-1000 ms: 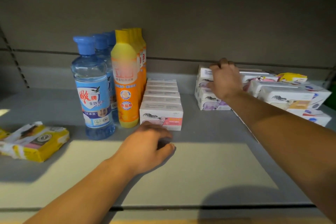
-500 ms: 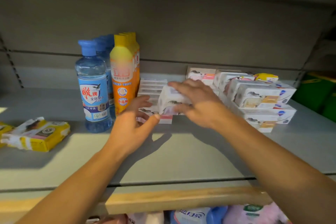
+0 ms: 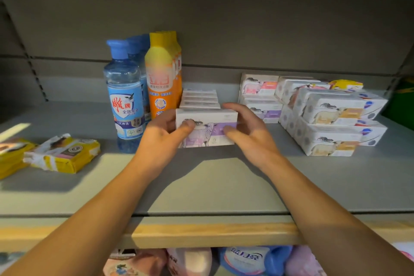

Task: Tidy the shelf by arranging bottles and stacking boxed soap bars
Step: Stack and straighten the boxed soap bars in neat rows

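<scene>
A white soap box with a purple band (image 3: 207,126) stands at the front of a row of boxed soap bars (image 3: 200,98) on the grey shelf (image 3: 212,186). My left hand (image 3: 163,139) grips its left end and my right hand (image 3: 248,134) grips its right end, thumbs on the front face. Left of the row stand blue-capped clear bottles (image 3: 124,96) and orange bottles with yellow caps (image 3: 161,78). More soap boxes (image 3: 331,116) are stacked in piles at the right.
Yellow wrapped soap packs (image 3: 65,154) lie loose at the shelf's left. A wooden price strip (image 3: 212,234) runs along the front edge. Bottles and pouches (image 3: 246,260) fill the shelf below. A green object (image 3: 403,101) sits at the far right.
My right hand carried a purple-banded box from the right pile to the front of the middle row. My left hand rose from the shelf and took hold of the box's left end.
</scene>
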Demonstrator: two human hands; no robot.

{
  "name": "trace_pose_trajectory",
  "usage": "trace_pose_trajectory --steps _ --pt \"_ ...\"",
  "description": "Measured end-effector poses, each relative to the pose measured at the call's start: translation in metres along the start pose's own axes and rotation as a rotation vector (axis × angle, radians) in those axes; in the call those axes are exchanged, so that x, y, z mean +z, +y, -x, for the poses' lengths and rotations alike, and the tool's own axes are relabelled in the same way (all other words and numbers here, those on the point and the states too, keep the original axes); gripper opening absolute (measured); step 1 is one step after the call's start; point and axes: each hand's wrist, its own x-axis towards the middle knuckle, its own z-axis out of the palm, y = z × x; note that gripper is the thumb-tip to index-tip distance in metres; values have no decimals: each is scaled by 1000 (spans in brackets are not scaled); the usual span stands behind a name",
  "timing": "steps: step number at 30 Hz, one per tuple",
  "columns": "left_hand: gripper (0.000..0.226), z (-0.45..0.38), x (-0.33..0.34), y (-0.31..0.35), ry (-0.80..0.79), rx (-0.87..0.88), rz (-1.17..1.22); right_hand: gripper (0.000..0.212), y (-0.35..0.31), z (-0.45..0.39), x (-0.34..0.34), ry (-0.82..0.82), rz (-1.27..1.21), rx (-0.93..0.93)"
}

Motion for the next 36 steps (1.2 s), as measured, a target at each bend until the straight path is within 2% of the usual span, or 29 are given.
trace_pose_trajectory --steps 4,7,9,11,14,17,19,21,23,25,27,29,31,34,36 --pt "42 -3 1 -4 21 -127 190 39 3 -1 1 49 -57 13" --pt "72 -4 -1 -9 -50 -96 248 36 3 -1 -1 89 -113 9" --pt "80 -3 -1 -9 -124 -48 172 34 2 -1 -3 106 -143 29" --pt "81 -3 -1 -10 -179 -11 85 30 2 -2 -5 102 -242 59" --pt "79 -3 -4 -8 -148 -9 20 24 0 -2 -5 62 -400 137" --pt "63 0 -6 -5 -137 45 -89 19 -1 -2 -9 33 -490 243" --pt "53 2 -4 -2 -93 -2 -42 19 -1 0 -13 -50 -637 234" --pt "48 2 -2 -1 -19 -77 39 29 -1 2 -15 -142 -716 168" --pt "36 2 0 0 35 -137 54 38 2 4 -13 -135 -552 108" --pt "22 2 1 0 75 -178 51 35 5 4 -10 -43 -280 77" --pt "26 2 0 0 100 -183 24 29 5 4 -9 29 -143 79" --pt "29 1 -1 -2 76 -147 7 30 5 2 -9 87 -122 100" --pt "36 1 -1 -3 14 -130 -18 41 5 1 -10 140 -111 158" --pt "41 1 1 -5 -17 -198 -62 59 7 1 -11 148 -116 276" --pt "47 1 1 -7 -19 -242 -89 59 8 2 -11 126 -133 329"
